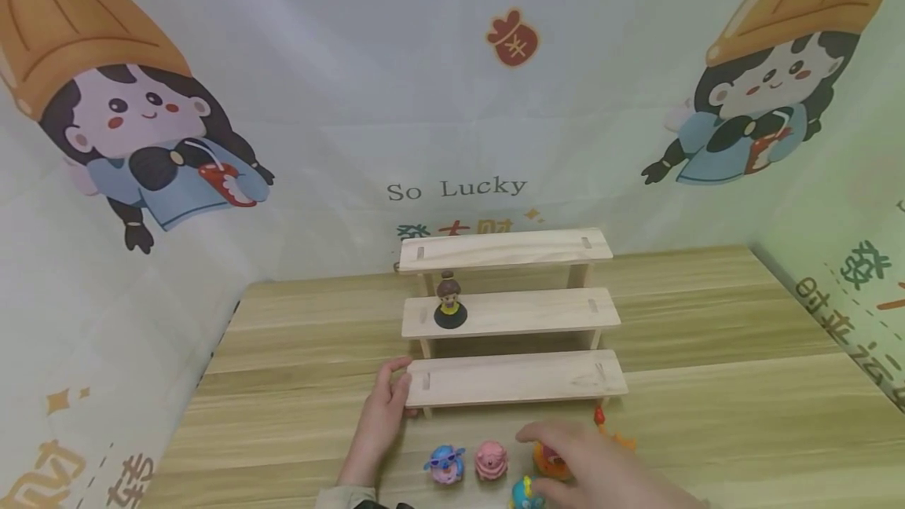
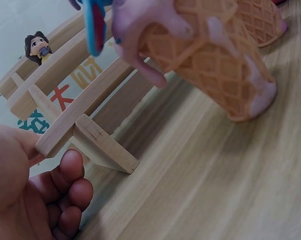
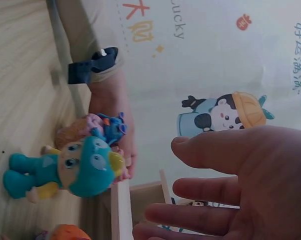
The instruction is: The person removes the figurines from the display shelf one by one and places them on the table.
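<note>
A three-step wooden display shelf [image 1: 516, 378] stands on the table. My left hand [image 1: 382, 411] grips the left end of its lowest board; in the left wrist view the fingers [image 2: 70, 167] curl by the board's end. A brown-haired figurine [image 1: 450, 306] is on the left of the middle board. My right hand [image 1: 594, 466] hovers over toys in front of the shelf, fingers extended and holding nothing. Near it are a teal-hatted figurine [image 3: 65, 167] and an orange toy [image 1: 547, 462], partly hidden by the hand. A pink figurine [image 1: 491, 460] and a blue one with sunglasses [image 1: 445, 463] stand leftward.
Beyond the right hand, a red-and-orange toy [image 1: 600, 416] shows in part near the shelf's right leg. The wood-grain table [image 1: 297, 352] ends against a printed cloth backdrop [image 1: 438, 116] behind and at both sides.
</note>
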`<action>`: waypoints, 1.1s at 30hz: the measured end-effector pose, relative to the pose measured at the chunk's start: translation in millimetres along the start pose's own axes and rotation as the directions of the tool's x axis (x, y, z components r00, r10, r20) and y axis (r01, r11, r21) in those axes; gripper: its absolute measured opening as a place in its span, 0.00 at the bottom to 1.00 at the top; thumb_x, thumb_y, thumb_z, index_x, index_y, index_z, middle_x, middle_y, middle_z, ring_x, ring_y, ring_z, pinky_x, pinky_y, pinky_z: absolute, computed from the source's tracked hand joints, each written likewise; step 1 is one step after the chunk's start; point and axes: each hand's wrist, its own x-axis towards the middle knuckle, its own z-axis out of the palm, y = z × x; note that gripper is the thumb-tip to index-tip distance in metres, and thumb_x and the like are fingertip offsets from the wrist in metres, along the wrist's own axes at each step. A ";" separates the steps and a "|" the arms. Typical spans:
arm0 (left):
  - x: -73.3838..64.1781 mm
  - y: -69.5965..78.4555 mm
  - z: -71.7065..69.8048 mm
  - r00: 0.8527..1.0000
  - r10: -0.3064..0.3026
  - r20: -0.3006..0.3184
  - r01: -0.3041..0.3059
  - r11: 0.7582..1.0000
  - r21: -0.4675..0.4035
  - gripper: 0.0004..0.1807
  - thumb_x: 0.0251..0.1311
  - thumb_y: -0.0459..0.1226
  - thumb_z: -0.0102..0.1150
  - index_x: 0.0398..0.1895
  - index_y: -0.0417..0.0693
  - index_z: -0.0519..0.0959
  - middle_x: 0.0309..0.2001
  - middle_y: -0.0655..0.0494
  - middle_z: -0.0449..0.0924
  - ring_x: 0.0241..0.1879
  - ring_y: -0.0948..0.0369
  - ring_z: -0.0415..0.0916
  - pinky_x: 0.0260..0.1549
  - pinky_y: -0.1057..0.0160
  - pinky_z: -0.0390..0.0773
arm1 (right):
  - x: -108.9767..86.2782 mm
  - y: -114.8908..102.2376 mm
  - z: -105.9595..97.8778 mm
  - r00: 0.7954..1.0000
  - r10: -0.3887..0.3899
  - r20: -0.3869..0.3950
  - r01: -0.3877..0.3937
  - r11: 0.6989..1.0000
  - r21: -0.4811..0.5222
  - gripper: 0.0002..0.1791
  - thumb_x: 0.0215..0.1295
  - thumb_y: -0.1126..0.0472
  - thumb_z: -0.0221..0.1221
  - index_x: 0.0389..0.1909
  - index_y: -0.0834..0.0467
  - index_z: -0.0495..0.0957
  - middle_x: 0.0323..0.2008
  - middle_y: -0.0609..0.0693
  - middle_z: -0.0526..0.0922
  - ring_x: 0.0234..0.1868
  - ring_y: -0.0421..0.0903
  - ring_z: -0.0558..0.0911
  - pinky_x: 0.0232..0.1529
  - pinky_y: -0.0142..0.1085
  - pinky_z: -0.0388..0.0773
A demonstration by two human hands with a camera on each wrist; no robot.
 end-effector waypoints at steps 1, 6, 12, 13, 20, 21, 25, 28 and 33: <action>-0.2 0.0 -0.3 1.000 -0.002 0.000 0.002 1.000 0.001 0.18 0.73 0.40 0.41 0.63 0.47 0.65 0.39 0.41 0.83 0.27 0.60 0.76 0.31 0.62 0.78 | 0.0 -0.7 -2.9 1.000 0.009 -0.001 -0.009 1.000 0.014 0.25 0.60 0.45 0.62 0.56 0.51 0.75 0.47 0.40 0.79 0.43 0.38 0.77 0.46 0.38 0.78; -0.7 -0.3 -1.3 1.000 0.001 0.009 -0.001 1.000 -0.006 0.19 0.73 0.40 0.41 0.64 0.47 0.64 0.37 0.43 0.83 0.27 0.60 0.76 0.31 0.62 0.78 | 3.5 -0.8 -17.8 0.987 -0.125 -0.096 0.123 0.992 -0.026 0.20 0.61 0.49 0.63 0.52 0.53 0.76 0.44 0.42 0.82 0.40 0.36 0.78 0.42 0.34 0.78; -0.9 0.5 -2.0 1.000 0.007 0.002 -0.007 1.000 -0.019 0.18 0.73 0.39 0.42 0.63 0.46 0.65 0.36 0.43 0.82 0.27 0.60 0.76 0.30 0.63 0.78 | 15.6 -2.6 -43.3 0.968 -0.224 -0.114 0.217 0.974 -0.071 0.19 0.57 0.58 0.66 0.49 0.56 0.77 0.46 0.49 0.84 0.46 0.43 0.82 0.47 0.37 0.79; -1.0 0.8 -2.1 1.000 0.008 0.001 -0.008 1.000 -0.019 0.18 0.73 0.39 0.42 0.63 0.46 0.65 0.35 0.43 0.82 0.27 0.60 0.76 0.30 0.63 0.78 | 18.2 -3.6 -47.9 0.969 -0.222 -0.104 0.216 0.974 -0.069 0.20 0.56 0.58 0.67 0.49 0.56 0.76 0.47 0.49 0.83 0.46 0.45 0.82 0.48 0.37 0.79; -1.5 1.0 -2.3 1.000 0.028 -0.006 -0.028 0.999 -0.021 0.17 0.73 0.38 0.42 0.62 0.45 0.66 0.33 0.45 0.82 0.26 0.61 0.75 0.29 0.65 0.77 | 43.2 -5.4 -74.0 0.977 -0.197 -0.087 0.194 0.980 -0.046 0.21 0.57 0.56 0.67 0.51 0.55 0.75 0.48 0.50 0.83 0.49 0.47 0.82 0.49 0.38 0.79; -1.2 0.8 -2.5 1.000 0.029 -0.006 -0.030 0.999 -0.019 0.17 0.73 0.38 0.42 0.62 0.45 0.65 0.32 0.45 0.82 0.26 0.61 0.75 0.29 0.64 0.77 | 47.5 -4.5 -77.1 0.974 -0.208 -0.093 0.207 0.978 -0.026 0.21 0.57 0.58 0.67 0.51 0.56 0.75 0.47 0.51 0.83 0.49 0.48 0.82 0.50 0.38 0.79; 0.1 -0.3 -3.3 1.000 0.024 -0.005 -0.024 1.000 -0.008 0.17 0.73 0.38 0.42 0.62 0.47 0.65 0.32 0.45 0.82 0.25 0.61 0.75 0.30 0.63 0.77 | 63.7 -1.0 -87.8 0.966 -0.236 -0.103 0.241 0.970 0.036 0.21 0.58 0.61 0.66 0.51 0.61 0.74 0.47 0.54 0.83 0.49 0.51 0.82 0.48 0.36 0.80; 0.2 -0.8 -4.0 1.000 0.026 0.000 -0.026 1.000 -0.004 0.17 0.73 0.38 0.42 0.62 0.47 0.65 0.34 0.44 0.82 0.25 0.61 0.75 0.30 0.62 0.77 | 73.8 -0.6 -93.0 0.969 -0.222 -0.107 0.226 0.974 0.026 0.22 0.58 0.61 0.66 0.52 0.63 0.74 0.47 0.55 0.83 0.48 0.51 0.82 0.47 0.36 0.80; -1.9 -0.5 -4.8 0.999 0.031 0.014 -0.031 0.999 -0.014 0.18 0.73 0.39 0.41 0.63 0.47 0.65 0.38 0.42 0.83 0.26 0.60 0.75 0.31 0.60 0.77 | 87.4 -1.2 -95.6 0.978 -0.169 -0.126 0.170 0.985 0.002 0.25 0.59 0.60 0.65 0.56 0.64 0.73 0.48 0.57 0.82 0.49 0.52 0.81 0.50 0.42 0.79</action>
